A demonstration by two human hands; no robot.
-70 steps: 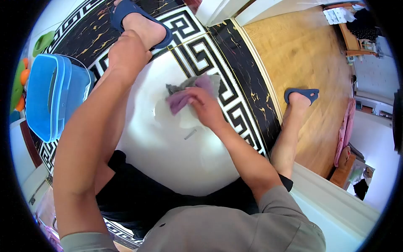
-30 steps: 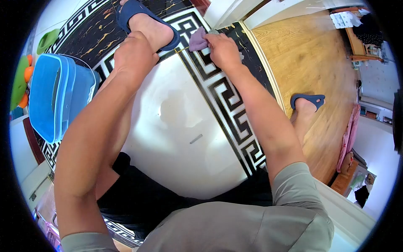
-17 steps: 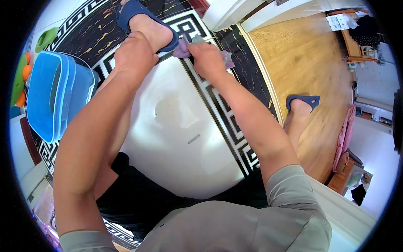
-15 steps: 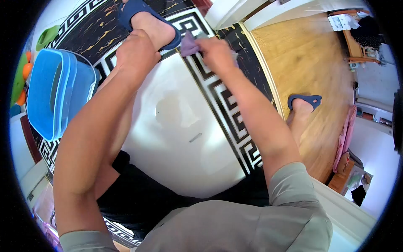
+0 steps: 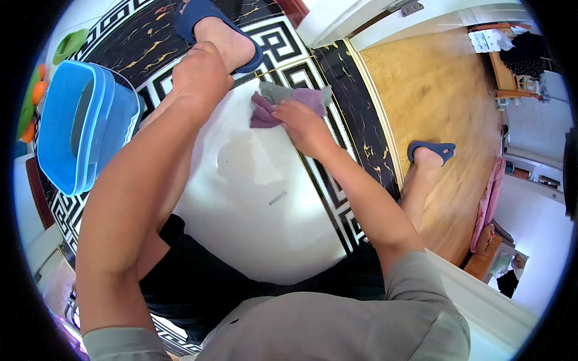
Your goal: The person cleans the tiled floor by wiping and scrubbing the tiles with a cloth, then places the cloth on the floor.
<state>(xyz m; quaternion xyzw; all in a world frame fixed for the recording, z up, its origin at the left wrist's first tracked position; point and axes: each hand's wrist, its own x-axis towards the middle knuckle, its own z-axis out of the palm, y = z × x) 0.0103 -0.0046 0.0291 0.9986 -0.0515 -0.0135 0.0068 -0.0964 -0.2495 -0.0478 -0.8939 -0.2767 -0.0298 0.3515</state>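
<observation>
A purple and grey cloth [image 5: 310, 100] lies spread out on the floor, partly on the white tile [image 5: 241, 222] and partly across the black-and-white patterned border. My right hand [image 5: 303, 127] presses on it, its fingers bent into the fabric and partly hidden there. My left hand [image 5: 200, 73] is wrapped round my left ankle [image 5: 224, 45], just above the dark blue slipper [image 5: 251, 60]. On the white tile lies a small grey strip [image 5: 277, 198]; what it is I cannot tell. Shiny patches show on that tile.
A blue bucket [image 5: 111, 129] stands at the left, close to my left leg. Behind it is a green slipper [image 5: 70, 46]. My other foot, in a blue slipper [image 5: 444, 151], rests on the wooden floor [image 5: 385, 72] beyond the threshold. A white door [image 5: 340, 24] stands ahead.
My right hand has drawn the cloth back towards me, and the cloth now lies more spread out. My left hand stays on the ankle. The view has shifted slightly.
</observation>
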